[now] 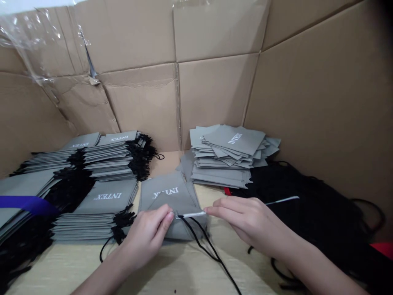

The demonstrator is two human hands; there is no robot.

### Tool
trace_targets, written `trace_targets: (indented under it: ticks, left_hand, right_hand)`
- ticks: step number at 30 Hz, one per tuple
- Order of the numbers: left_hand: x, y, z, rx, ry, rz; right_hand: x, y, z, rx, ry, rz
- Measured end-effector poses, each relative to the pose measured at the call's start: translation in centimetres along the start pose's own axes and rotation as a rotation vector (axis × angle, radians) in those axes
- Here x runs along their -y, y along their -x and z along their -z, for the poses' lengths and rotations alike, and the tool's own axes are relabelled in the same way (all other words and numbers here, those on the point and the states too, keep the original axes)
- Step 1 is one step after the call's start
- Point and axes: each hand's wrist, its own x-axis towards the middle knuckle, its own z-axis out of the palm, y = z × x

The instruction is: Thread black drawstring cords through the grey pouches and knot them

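A grey INTEX drawstring pouch (170, 205) is pinched at its near edge between the thumb and fingers of my left hand (150, 231). My right hand (248, 217) is closed on a slim silvery threading tool (193, 214), whose tip meets the pouch edge by my left thumb. From that tip a doubled black cord (211, 248) hangs down toward me. The tool's thin far end sticks out behind my right hand. More flat grey pouches lie beneath the held one, partly covered.
Corded pouches stand in stacks (106, 164) on the left, one bundle wrapped with a blue band (26, 203). Pouches without visible cords form a loose pile (227, 157) at the back. Black cords (310, 213) heap on the right. Cardboard walls (221, 90) enclose the table (172, 274).
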Motion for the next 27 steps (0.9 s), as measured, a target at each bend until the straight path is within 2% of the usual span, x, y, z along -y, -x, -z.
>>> trace_targets:
  ticks: [14, 27]
  left_hand:
    - [0.28, 0.17, 0.41, 0.028, 0.059, -0.043]
    - [0.21, 0.03, -0.04, -0.051, -0.084, -0.02]
  right_hand:
    - [-0.2, -0.12, 0.29, -0.014, -0.093, -0.015]
    - [-0.11, -0.11, -0.08, 0.022, -0.11, -0.055]
